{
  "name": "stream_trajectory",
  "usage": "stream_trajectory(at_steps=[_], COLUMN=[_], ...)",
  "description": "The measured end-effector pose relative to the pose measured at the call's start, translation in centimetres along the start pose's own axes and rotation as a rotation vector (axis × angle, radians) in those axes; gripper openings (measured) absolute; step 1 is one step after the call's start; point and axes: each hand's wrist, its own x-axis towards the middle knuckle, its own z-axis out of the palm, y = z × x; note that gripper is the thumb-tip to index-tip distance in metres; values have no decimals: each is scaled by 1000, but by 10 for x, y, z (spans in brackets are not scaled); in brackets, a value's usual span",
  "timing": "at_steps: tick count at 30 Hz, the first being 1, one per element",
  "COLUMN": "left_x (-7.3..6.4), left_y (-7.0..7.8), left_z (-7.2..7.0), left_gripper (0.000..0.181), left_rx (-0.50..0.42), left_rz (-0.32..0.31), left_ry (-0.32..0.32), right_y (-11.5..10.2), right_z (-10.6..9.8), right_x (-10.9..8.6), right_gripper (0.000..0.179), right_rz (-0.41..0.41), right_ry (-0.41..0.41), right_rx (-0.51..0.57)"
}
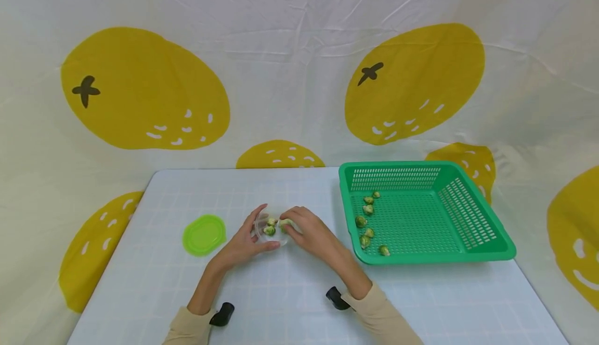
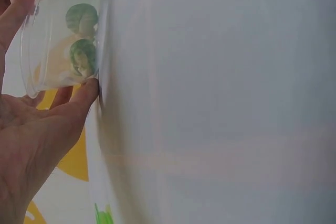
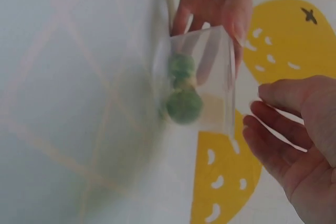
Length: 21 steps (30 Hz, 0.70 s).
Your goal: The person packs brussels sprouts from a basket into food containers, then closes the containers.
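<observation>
My left hand [image 1: 243,246] holds a small clear plastic cup [image 2: 58,40] from its left side, thumb on the near wall, keeping it low over the tabletop. Green Brussels sprouts [image 1: 270,230] lie in the bottom of the cup, blurred through its wall in both wrist views. From the right, my right hand [image 1: 309,230] reaches over the cup's rim, fingers bent downward. Between its thumb and fingertips a pale green Brussels sprout [image 1: 285,223] shows in the head view; the right wrist view leaves that sprout hidden.
A green plastic basket [image 1: 468,256] stands at the right, with several Brussels sprouts [image 1: 368,209] along its left side. Left of the cup lies a bright green lid [image 1: 204,235] on the white checked tabletop [image 1: 281,303]. Behind hangs a white curtain [image 1: 290,74] with yellow fruit prints.
</observation>
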Motion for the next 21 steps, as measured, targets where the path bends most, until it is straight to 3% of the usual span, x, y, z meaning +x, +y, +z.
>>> stream_trajectory(at_steps=[13, 21], left_x=[-1, -1], left_y=[0, 1], left_z=[0, 0], left_gripper=[109, 109], left_rx=[23, 25], left_rz=[-43, -29], left_ry=[29, 17], right_y=[1, 12], right_z=[-39, -64], right_x=[-8, -15], right_gripper=[19, 20], right_rz=[-12, 12], right_ry=[113, 255], right_rx=[-90, -101])
